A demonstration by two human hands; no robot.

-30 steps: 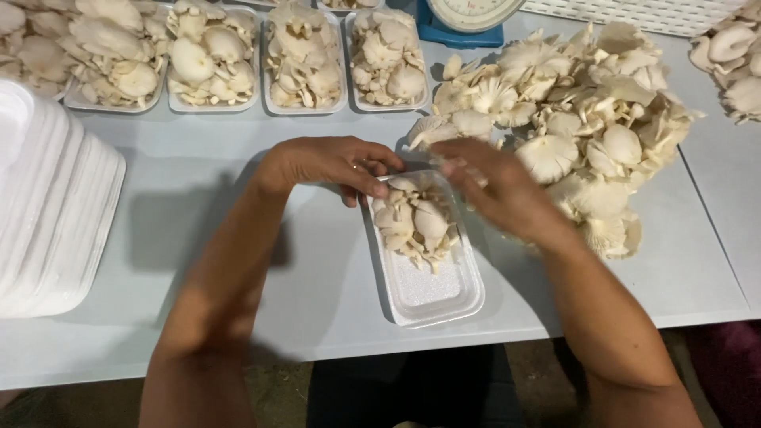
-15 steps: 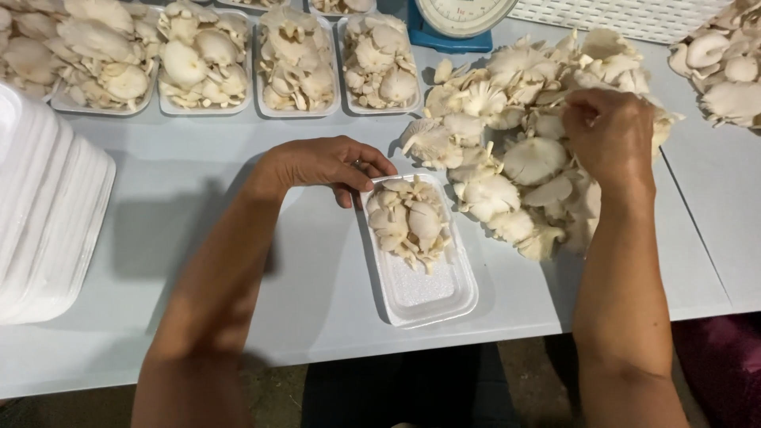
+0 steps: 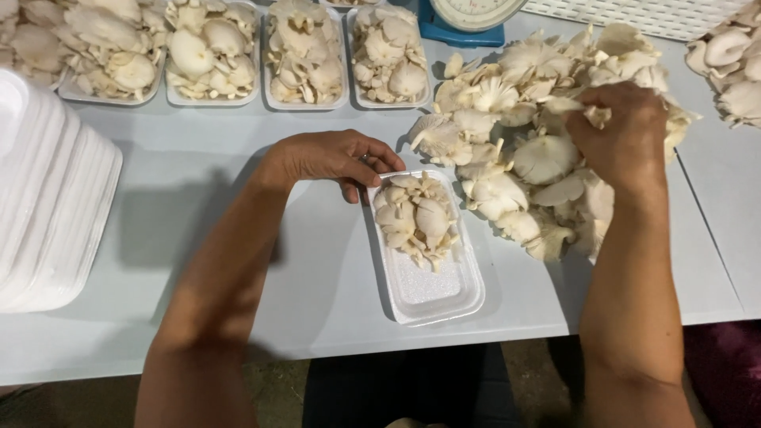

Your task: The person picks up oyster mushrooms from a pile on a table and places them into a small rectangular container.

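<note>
A white foam tray lies on the table in front of me, its far half holding a clump of pale oyster mushrooms. My left hand rests on the tray's far left corner, fingers curled over the rim. To the right is a big loose pile of oyster mushrooms. My right hand is down in that pile, fingers closed around a mushroom cluster at its top right.
Several filled mushroom trays line the far edge. A stack of white foam trays stands at the left. A blue scale and a white basket sit behind the pile. More mushrooms lie far right.
My right hand left the tray, swung right to the loose pile and closed on a cluster there. My left hand stayed on the tray's corner.
</note>
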